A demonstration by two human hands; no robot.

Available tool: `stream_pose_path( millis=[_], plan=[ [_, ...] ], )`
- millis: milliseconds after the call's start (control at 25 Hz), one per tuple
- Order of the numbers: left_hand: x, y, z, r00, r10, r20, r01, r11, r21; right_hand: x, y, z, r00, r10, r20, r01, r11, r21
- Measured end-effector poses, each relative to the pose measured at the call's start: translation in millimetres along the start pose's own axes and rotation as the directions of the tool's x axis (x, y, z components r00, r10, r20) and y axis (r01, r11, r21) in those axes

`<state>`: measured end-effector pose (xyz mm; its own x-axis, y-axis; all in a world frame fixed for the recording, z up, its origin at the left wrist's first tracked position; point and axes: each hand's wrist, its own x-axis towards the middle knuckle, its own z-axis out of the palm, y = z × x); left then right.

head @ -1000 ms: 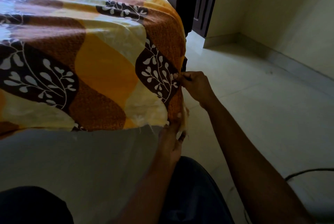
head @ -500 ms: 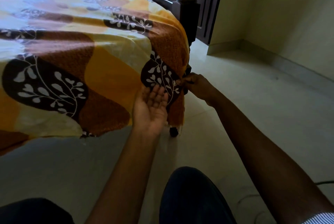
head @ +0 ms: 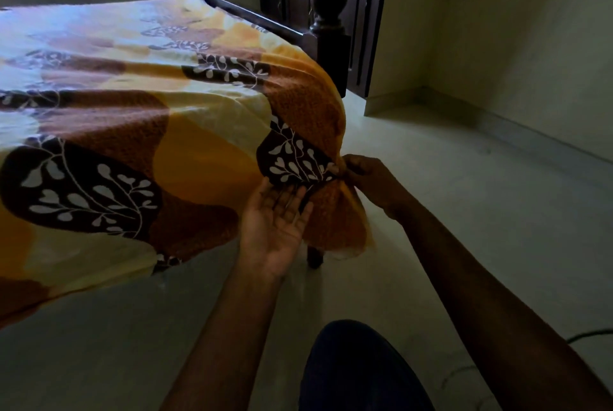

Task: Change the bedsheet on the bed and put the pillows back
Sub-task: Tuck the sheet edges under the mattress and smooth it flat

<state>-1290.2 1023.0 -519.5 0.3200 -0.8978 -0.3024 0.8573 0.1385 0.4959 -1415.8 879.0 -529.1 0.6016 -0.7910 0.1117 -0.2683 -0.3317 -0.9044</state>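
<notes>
The step in hand looks like securing the near corner of the bedsheet [head: 139, 118] at the foot of the bed [head: 252, 17]; the pillows have not been put back and none are in view. The right hand [head: 368, 178] has its grip clamped on the sheet where the cloth is gathered into a tight bunch at the corner; from that bunch a loose tail fans downward and hangs clear of the floor [head: 464, 211], just in front of the bed leg [head: 314, 258]. The left hand [head: 275, 224] has its grip apart, palm up and fingers straight, with the fingertips against the underside of the hanging cloth beside the bunch.

The next move probably calls for the left hand to take up the tail, so that the bunch can be knotted or tucked under the mattress corner while the right hand holds the tension; whether a knot is already started there is hard to tell, since the spot is dim and the fingers hide it.

The sheet is thin and printed in orange, yellow, cream and rust-brown, with dark patches bearing white leaf sprigs; it lies spread over the whole bed top, pulled fairly smooth, with shallow folds running toward the gathered corner below the dark bedpost [head: 328, 12]; its near edge drapes loose over the side.
</notes>
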Motion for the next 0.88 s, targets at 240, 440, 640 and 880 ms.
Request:
stream_pose_path(
  millis=[240,440,640,880],
  plan=[
    [1,-8,-1,0.986,-0.041,-0.162,0.053,0.996,0.067,30,23,0,0.944,-0.102,-0.313,-0.013,0.939,-0.344],
    [-4,-16,8,0.992,0.049,-0.113,-0.047,0.999,0.022,46,16,3,0.98,0.057,-0.19,-0.118,0.937,-0.329],
    [18,-2,-1,0.997,0.069,-0.042,-0.075,0.987,-0.146,52,5,-5,0.969,0.231,-0.087,-0.242,0.96,-0.144],
    [27,-4,-33,0.96,0.081,0.268,-0.011,0.968,-0.252,34,2,13,0.952,0.306,0.012,-0.267,0.81,0.522]
  ],
)
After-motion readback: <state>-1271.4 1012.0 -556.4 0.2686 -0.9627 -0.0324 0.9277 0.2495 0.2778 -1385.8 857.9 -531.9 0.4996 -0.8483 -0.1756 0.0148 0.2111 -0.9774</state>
